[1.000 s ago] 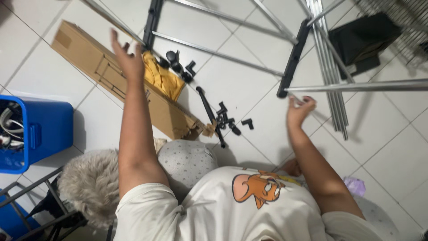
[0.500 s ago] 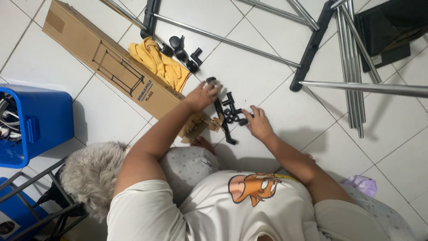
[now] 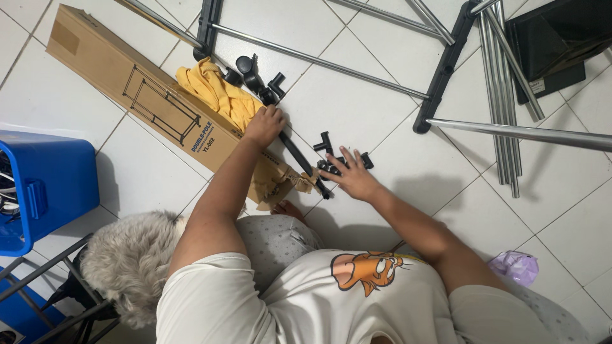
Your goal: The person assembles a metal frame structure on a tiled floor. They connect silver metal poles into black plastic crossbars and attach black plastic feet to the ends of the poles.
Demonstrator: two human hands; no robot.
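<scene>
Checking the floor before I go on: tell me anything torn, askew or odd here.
The near end of the cardboard box is torn open, its flaps ragged by the left hand. A yellow cloth lies crumpled on it. Black connectors sit scattered at the right hand.

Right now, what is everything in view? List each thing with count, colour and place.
cardboard box: one, brown, long and flat, upper left on the floor
cloth: one, yellow, crumpled on the box
black bar: one, by the box's torn end, left hand on it
plastic connectors: several, black, centre floor, under the right fingers
connectors by cloth: a few, black, above the left hand
metal rack frame: one, silver tubes with black end bars, top
loose tubes: a bundle, silver, upper right
bin: one, blue, left edge
fluffy animal: one, grey-white, lower left
bag: one, lilac, lower right
left hand: on the black bar
right hand: on the connectors
</scene>
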